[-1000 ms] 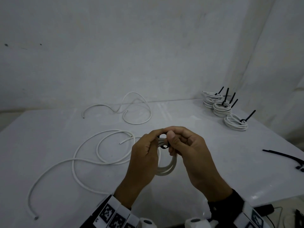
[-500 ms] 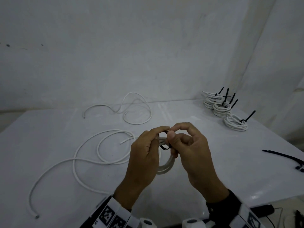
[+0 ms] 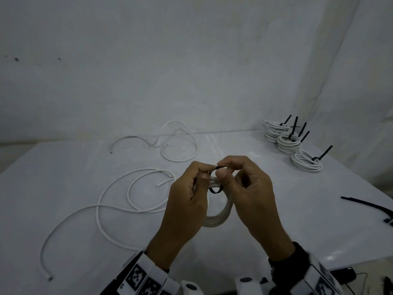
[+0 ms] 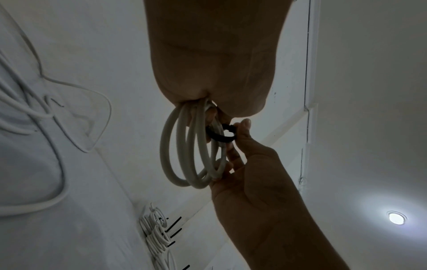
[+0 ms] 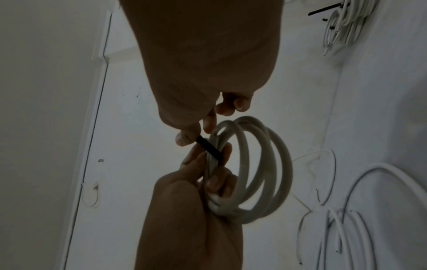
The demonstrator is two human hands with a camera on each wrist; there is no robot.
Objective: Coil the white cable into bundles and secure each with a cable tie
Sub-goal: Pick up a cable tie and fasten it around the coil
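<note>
Above the middle of the white table [image 3: 276, 209], my left hand [image 3: 204, 172] grips a small coil of white cable [image 3: 219, 218] at its top, the loops hanging below my fingers. A black cable tie [image 3: 215, 190] is looped round the gathered strands. My right hand [image 3: 223, 169] pinches the tie's end between thumb and forefinger, right against the left fingertips. The left wrist view shows the coil [image 4: 191, 155] with the tie [image 4: 219, 136] forming a loose ring beside it. In the right wrist view the tie [image 5: 209, 148] runs from my right thumb across the coil [image 5: 261, 164].
A long loose white cable [image 3: 131, 201] sprawls on the table to the left, and another loose cable [image 3: 176, 141] lies near the back wall. Three tied bundles [image 3: 306, 162] sit at the back right. Spare black cable ties [image 3: 368, 206] lie by the right edge.
Both hands have lifted a little. My right forefinger and thumb have shifted up to pinch the tie's end at the top, and the tie's loop now shows below them.
</note>
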